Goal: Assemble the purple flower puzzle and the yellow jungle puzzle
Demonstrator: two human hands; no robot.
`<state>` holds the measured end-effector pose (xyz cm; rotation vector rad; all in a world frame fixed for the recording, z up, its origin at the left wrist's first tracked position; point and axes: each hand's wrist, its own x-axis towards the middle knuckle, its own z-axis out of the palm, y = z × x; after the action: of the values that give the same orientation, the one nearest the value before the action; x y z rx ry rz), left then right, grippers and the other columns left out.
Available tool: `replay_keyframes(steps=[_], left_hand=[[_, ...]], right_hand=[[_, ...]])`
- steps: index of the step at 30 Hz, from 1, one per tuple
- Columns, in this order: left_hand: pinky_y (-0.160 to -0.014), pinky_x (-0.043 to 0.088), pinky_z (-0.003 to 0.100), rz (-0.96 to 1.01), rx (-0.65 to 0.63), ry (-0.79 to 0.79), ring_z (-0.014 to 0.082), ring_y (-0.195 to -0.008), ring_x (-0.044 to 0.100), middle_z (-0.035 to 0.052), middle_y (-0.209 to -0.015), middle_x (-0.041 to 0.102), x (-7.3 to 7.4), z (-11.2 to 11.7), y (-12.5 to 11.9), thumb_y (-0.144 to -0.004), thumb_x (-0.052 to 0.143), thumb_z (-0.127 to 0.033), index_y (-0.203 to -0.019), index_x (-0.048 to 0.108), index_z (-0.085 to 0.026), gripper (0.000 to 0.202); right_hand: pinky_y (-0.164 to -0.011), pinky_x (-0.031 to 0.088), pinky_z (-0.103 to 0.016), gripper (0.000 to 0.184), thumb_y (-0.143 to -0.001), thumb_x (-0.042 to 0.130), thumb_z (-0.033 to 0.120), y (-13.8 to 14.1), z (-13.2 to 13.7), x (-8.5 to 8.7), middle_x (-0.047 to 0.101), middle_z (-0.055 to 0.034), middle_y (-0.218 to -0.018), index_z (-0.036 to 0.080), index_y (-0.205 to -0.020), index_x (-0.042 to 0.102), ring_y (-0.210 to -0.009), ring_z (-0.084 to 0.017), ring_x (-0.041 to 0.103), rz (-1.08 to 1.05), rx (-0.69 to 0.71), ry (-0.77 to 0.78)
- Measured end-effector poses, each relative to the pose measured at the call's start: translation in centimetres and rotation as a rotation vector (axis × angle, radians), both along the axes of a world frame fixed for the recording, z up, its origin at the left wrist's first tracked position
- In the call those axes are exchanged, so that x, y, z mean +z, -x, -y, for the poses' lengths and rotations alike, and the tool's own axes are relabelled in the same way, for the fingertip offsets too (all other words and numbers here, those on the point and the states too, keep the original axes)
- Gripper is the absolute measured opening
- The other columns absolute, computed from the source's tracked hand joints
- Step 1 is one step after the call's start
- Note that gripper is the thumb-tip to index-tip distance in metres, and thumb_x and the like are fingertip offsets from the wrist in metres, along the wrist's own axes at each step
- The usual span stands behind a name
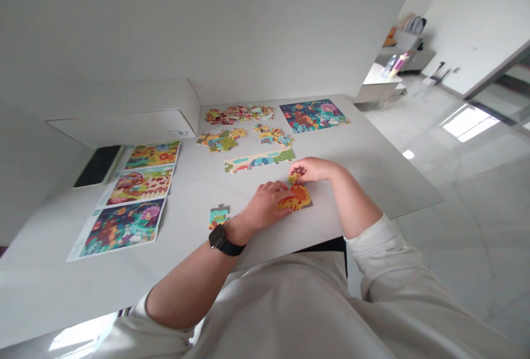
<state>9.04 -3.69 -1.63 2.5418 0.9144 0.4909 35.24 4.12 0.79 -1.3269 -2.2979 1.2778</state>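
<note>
Off-white cloth shirt (290,304) below; my left hand (268,202) lies on the yellow-orange cardboard lion section (301,197), grip unclear; my right hand (312,170) pinches a small yellow-brown puzzle piece (295,177)

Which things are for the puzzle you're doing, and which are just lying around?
Probably for this puzzle:
lion section under the left hand
yellow piece in the right hand
animal strip
blue-green piece
two yellowish piles
picture sheet

Probably just lying about:
black-topped slab
dark-blue picture
reddish pile, maybe another puzzle's
</note>
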Motion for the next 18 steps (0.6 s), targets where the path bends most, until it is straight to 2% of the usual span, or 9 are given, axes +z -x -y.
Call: replay_keyframes(steps=[7, 11, 15, 18], left_hand=[[-0.114, 0.054, 0.051, 0.042, -0.01, 0.03, 0.0317, -0.125, 0.069, 0.0062, -0.139, 0.072, 0.28, 0.06, 0.01, -0.088, 0.085, -0.03, -0.128, 0.081, -0.038, 0.041], [-0.113, 0.053, 0.052, 0.034, -0.041, 0.025, 0.0334, -0.127, 0.068, 0.0055, -0.146, 0.072, 0.49, 0.17, 0.01, -0.089, 0.084, -0.028, -0.129, 0.081, -0.037, 0.041], [-0.112, 0.051, 0.053, 0.013, -0.064, 0.018, 0.0348, -0.128, 0.067, 0.005, -0.146, 0.074, 0.58, 0.29, -0.04, -0.09, 0.081, -0.026, -0.132, 0.08, -0.036, 0.044], [-0.112, 0.051, 0.052, 0.032, -0.07, 0.025, 0.0338, -0.127, 0.067, 0.0054, -0.144, 0.075, 0.63, 0.36, -0.04, -0.09, 0.08, -0.027, -0.133, 0.08, -0.036, 0.044]], right_hand=[[-0.071, 0.046, -0.026, 0.025, -0.075, 0.078, 0.014, 0.4, 0.5, 0.68, 0.076, 0.0012, -0.086, 0.024, -0.097, 0.081, -0.078, -0.017, 0.066, 0.125, 0.01, -0.1], [-0.074, 0.047, -0.027, 0.038, -0.071, 0.083, 0.008, 0.66, 0.74, 0.61, 0.078, -0.0019, -0.099, 0.025, -0.105, 0.081, -0.083, -0.019, 0.067, 0.235, -0.037, -0.185], [-0.075, 0.048, -0.028, 0.053, -0.068, 0.093, 0.014, 0.54, 0.86, 0.05, 0.077, -0.0049, -0.106, 0.025, -0.117, 0.076, -0.086, -0.021, 0.069, 0.304, -0.136, -0.239], [-0.074, 0.048, -0.028, 0.048, -0.069, 0.095, 0.017, 0.52, 0.95, -0.12, 0.077, -0.0045, -0.103, 0.025, -0.112, 0.074, -0.087, -0.021, 0.071, 0.334, -0.154, -0.217]])
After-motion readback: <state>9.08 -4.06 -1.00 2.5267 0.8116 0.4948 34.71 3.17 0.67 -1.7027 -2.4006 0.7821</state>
